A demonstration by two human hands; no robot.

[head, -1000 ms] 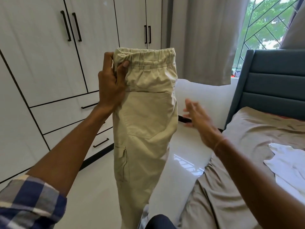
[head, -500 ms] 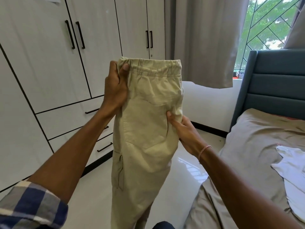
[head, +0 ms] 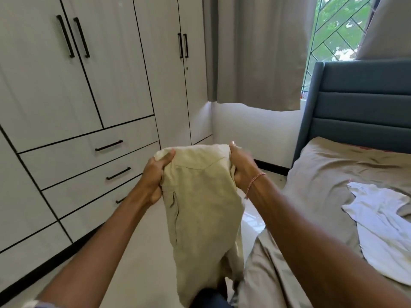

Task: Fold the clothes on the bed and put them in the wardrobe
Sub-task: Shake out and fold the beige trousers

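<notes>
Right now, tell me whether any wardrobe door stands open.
No: the wardrobe shows every door in view flush and shut, with its dark handles lined up in pairs.

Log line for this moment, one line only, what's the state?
left hand: grips beige trousers | right hand: grips beige trousers | beige trousers: in air, hanging down | white garment: lies on bed | wardrobe: doors shut

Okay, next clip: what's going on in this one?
A person stands between the wardrobe and the bed, holding beige cargo trousers in the air. The left hand grips one side of the upper end, the right hand the other, and the rest hangs toward the floor. A white garment lies spread on the bed. The wardrobe doors and drawers in view are closed.
</notes>
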